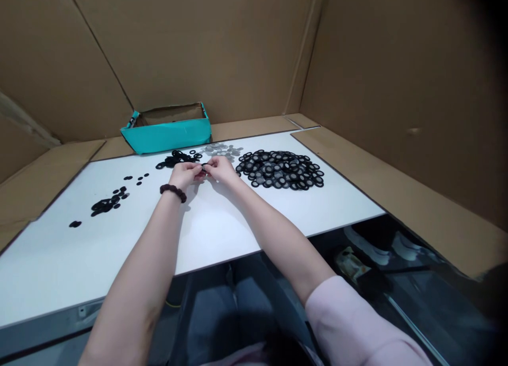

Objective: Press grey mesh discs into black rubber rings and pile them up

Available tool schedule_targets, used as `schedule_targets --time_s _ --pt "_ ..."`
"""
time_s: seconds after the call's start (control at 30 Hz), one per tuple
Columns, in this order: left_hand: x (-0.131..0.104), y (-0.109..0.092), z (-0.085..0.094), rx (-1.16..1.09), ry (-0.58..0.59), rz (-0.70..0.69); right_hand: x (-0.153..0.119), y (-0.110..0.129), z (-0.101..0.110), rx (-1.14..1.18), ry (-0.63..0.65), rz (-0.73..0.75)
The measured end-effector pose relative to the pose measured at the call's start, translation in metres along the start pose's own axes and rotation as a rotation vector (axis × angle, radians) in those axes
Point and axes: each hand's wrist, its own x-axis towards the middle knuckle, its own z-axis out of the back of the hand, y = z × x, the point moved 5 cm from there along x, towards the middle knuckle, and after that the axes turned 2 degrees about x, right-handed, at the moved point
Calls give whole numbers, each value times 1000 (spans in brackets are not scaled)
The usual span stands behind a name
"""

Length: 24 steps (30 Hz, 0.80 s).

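Observation:
Over the middle of the white table, my left hand [186, 175] and my right hand [220, 170] meet at the fingertips. Both are closed in a pinch on one small black ring [203, 167], mostly covered by the fingers. Just behind my left hand lies a heap of black rings [178, 158]. Thin grey discs [223, 151] are spread behind my right hand. To the right sits a large pile of black rings with grey centres [281, 170]. Small black discs [106, 205] lie in a loose cluster left of my left hand.
A turquoise box [169, 135] with an open top stands at the back of the white table [222, 223]. Cardboard walls [198, 48] rise behind and at the sides. A few loose black discs [75, 224] lie far left. The table's front edge runs beneath my forearms.

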Motion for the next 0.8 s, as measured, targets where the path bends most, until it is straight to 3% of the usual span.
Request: schedule_targets --time_s 0.13,0.33,0.53,0.67,0.8 --pt "3 -3 1 67 -48 -103 0 -3 -4 107 20 -54" --pt "4 -3 2 25 29 -138 -6 -4 -10 444 70 -239" --pt "6 1 2 78 -20 -121 -9 -1 -12 430 181 -243" --pt "7 2 0 103 18 -118 -6 -4 -11 396 152 -242" --pt "6 0 0 127 -25 -125 -6 -3 -10 426 106 -259"
